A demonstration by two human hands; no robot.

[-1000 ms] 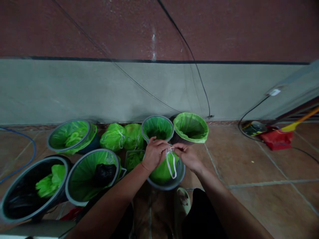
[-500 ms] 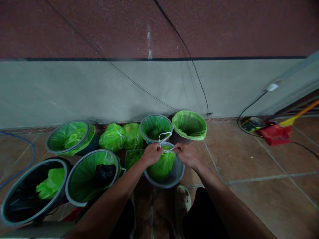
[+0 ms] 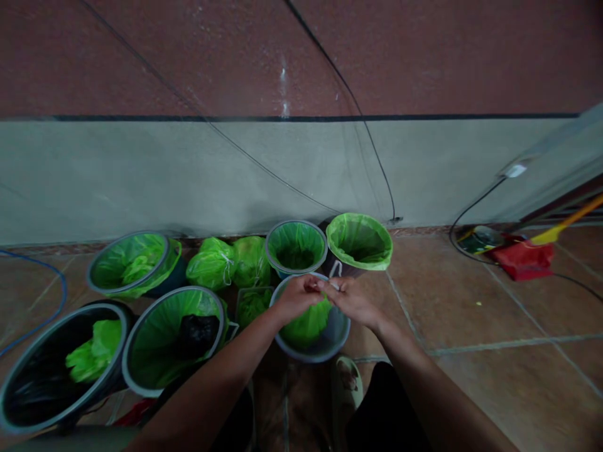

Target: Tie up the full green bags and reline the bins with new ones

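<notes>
My left hand and my right hand meet fingertip to fingertip above a green plastic bag. The bag sits gathered inside a round grey bin in front of my feet. A loop of white drawstring sticks up behind my right fingers, which are closed on the string. My left fingers are curled in against them, also on the drawstring, though the hands mostly cover the grip. The knot and the bag's neck are hidden beneath the hands.
Behind stand two bins with green liners. Tied green bags and a small basket are to the left, beside several larger lined bins. A red dustpan and black cable lie right, near the wall.
My hands have come together from slightly apart. The string that was stretched between them is now mostly covered, and its white loop has shifted right and lower.
</notes>
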